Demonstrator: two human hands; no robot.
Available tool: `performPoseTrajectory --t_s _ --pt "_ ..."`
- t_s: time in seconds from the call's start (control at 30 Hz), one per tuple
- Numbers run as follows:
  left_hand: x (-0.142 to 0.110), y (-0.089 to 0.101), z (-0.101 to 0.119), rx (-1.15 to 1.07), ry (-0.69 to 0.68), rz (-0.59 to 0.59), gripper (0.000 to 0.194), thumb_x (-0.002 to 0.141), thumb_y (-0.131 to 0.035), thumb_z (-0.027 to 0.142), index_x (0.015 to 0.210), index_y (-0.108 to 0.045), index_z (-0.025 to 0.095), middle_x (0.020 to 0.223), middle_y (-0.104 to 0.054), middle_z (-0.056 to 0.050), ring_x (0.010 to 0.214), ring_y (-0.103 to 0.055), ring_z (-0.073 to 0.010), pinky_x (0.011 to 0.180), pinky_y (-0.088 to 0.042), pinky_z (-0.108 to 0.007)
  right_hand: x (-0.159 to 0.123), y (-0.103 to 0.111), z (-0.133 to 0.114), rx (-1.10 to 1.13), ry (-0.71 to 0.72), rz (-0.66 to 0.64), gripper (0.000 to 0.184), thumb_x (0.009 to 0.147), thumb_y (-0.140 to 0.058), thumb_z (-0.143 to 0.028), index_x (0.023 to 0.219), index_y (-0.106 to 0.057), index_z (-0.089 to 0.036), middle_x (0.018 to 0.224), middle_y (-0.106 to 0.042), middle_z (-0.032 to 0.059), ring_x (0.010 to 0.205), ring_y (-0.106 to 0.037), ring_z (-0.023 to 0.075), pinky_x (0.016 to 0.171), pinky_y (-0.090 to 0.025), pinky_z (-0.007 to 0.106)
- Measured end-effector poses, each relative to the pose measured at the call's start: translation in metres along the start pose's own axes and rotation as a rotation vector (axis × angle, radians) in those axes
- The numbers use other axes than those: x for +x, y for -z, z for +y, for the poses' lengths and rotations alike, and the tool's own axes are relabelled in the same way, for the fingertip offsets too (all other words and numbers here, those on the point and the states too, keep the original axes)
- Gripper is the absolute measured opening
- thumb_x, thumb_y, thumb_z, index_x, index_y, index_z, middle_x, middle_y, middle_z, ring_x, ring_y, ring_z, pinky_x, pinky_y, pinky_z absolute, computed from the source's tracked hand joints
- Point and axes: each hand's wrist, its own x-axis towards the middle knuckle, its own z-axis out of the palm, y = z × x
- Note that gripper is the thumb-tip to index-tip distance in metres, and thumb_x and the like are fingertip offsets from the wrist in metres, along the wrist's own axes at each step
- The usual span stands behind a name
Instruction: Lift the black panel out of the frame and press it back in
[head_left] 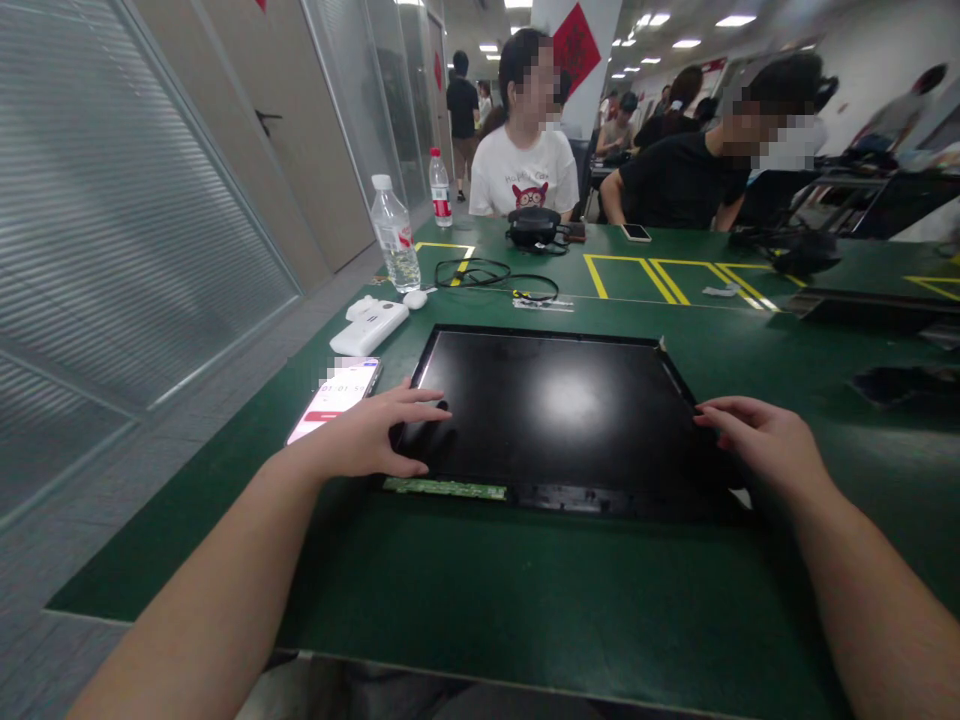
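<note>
A flat black display panel lies on the green table in front of me, its glossy screen up and reflecting a bright patch. Along its near edge, toward the left, runs a narrow green circuit board. My left hand is over the panel's left edge, fingers spread above the screen and thumb near the lower left corner. At the right edge, my right hand has thumb and fingers pinched together on the panel's rim. Its lower fingers are partly hidden.
Left of the panel lie a lit phone and a white power bank. Behind them stand a water bottle and a red-capped bottle. A black cable lies beyond the panel. Two people sit across the table.
</note>
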Motion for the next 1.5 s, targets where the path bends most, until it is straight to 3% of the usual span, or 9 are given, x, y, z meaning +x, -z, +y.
performPoseTrajectory --t_s 0.5,0.67,0.83,0.93,1.1,1.3,1.5 --pt "0.001 0.001 0.002 0.016 0.015 -0.018 0.061 0.073 -0.083 0.051 0.132 -0.074 0.037 0.162 -0.053 -0.003 0.156 -0.033 -0.0419 0.122 -0.036 -0.061 -0.002 0.0 -0.004 -0.003 -0.031 -0.013 0.034 0.064 -0.07 -0.05 0.084 -0.079 -0.024 0.081 -0.077 0.0056 0.06 -0.063 0.0216 0.068 -0.049 0.04" --pt "0.001 0.001 -0.001 0.037 0.028 -0.015 0.071 0.073 -0.082 0.059 0.139 -0.07 0.037 0.163 -0.051 -0.005 0.155 -0.035 -0.0418 0.122 -0.036 -0.06 -0.002 0.001 -0.005 -0.01 -0.018 -0.015 0.034 0.063 -0.07 -0.051 0.083 -0.079 -0.025 0.078 -0.076 0.0054 0.059 -0.062 0.022 0.066 -0.048 0.04" --pt "0.002 -0.002 -0.004 0.027 0.047 0.034 0.068 0.086 -0.066 0.066 0.144 -0.066 0.031 0.164 -0.05 -0.008 0.153 -0.04 -0.0395 0.121 -0.039 -0.057 -0.004 0.001 -0.01 0.021 -0.031 -0.014 0.032 0.062 -0.07 -0.047 0.081 -0.078 -0.024 0.076 -0.075 0.0059 0.057 -0.06 0.0202 0.063 -0.047 0.037" --pt "0.006 -0.006 -0.005 0.073 0.082 0.094 0.065 0.094 -0.052 0.063 0.143 -0.067 0.022 0.165 -0.046 -0.014 0.148 -0.047 -0.0391 0.121 -0.039 -0.055 -0.003 0.0 -0.01 0.027 -0.033 -0.014 0.031 0.062 -0.071 -0.047 0.08 -0.078 -0.023 0.076 -0.075 0.0058 0.057 -0.059 0.0194 0.062 -0.046 0.036" --pt "0.014 -0.012 -0.008 0.213 0.198 0.198 0.064 0.096 -0.044 0.049 0.14 -0.067 0.009 0.163 -0.046 -0.023 0.148 -0.046 -0.0391 0.124 -0.035 -0.053 0.0 0.0 -0.003 -0.024 -0.029 -0.015 0.031 0.064 -0.071 -0.048 0.082 -0.078 -0.023 0.075 -0.074 0.0048 0.058 -0.062 0.02 0.063 -0.048 0.036" --pt "0.017 -0.012 -0.01 0.298 0.289 0.187 0.056 0.094 -0.041 0.032 0.137 -0.069 0.009 0.157 -0.053 -0.023 0.146 -0.049 -0.0391 0.121 -0.039 -0.054 0.002 -0.001 0.005 -0.059 0.022 -0.017 0.03 0.067 -0.072 -0.049 0.083 -0.078 -0.024 0.073 -0.074 0.0043 0.058 -0.063 0.0207 0.063 -0.049 0.036" --pt "0.02 -0.013 -0.004 0.304 0.255 0.14 0.055 0.095 -0.036 0.028 0.132 -0.072 0.009 0.144 -0.066 -0.021 0.133 -0.061 -0.0375 0.117 -0.045 -0.052 0.002 -0.003 0.002 -0.02 -0.014 -0.011 0.029 0.064 -0.073 -0.045 0.082 -0.079 -0.024 0.079 -0.076 0.0047 0.059 -0.062 0.0198 0.066 -0.05 0.036"
